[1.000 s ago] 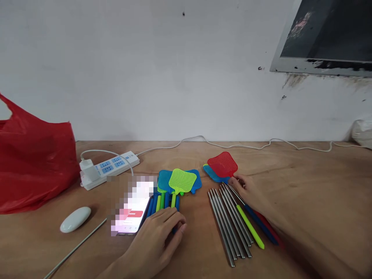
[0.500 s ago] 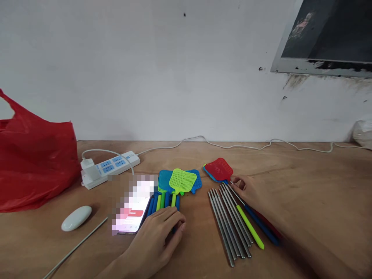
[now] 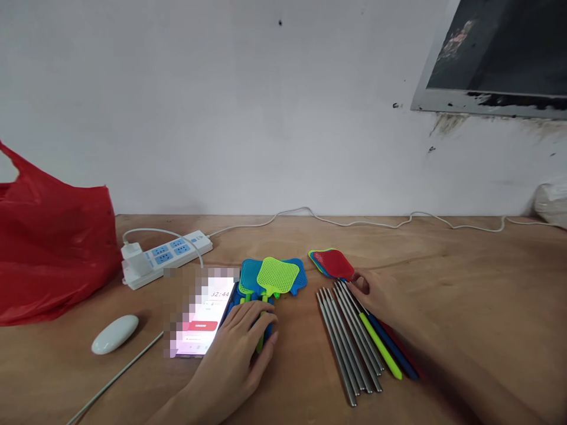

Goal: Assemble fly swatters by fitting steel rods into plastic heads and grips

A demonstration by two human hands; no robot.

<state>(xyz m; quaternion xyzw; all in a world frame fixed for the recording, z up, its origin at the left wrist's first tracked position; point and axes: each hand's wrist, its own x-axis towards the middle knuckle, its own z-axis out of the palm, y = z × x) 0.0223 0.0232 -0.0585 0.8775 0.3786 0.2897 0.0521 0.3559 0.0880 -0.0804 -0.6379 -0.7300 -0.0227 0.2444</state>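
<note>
Red fly swatter (image 3: 336, 265) lying flat on top of others at four o'clock from the middle of the view, just by the right hand (image 3: 376, 292), fingers curled near its neck and too hidden to tell if gripping. At seven o'clock, left hand (image 3: 241, 339) bent over the bright handles (image 3: 264, 299) of more swatters (image 3: 278, 275), with no telling how tight, close beside a lit phone (image 3: 199, 337). At five o'clock, shiny metal sticks (image 3: 343, 348) on the wooden table (image 3: 465, 277), next to a lime handle (image 3: 381, 346).
</note>
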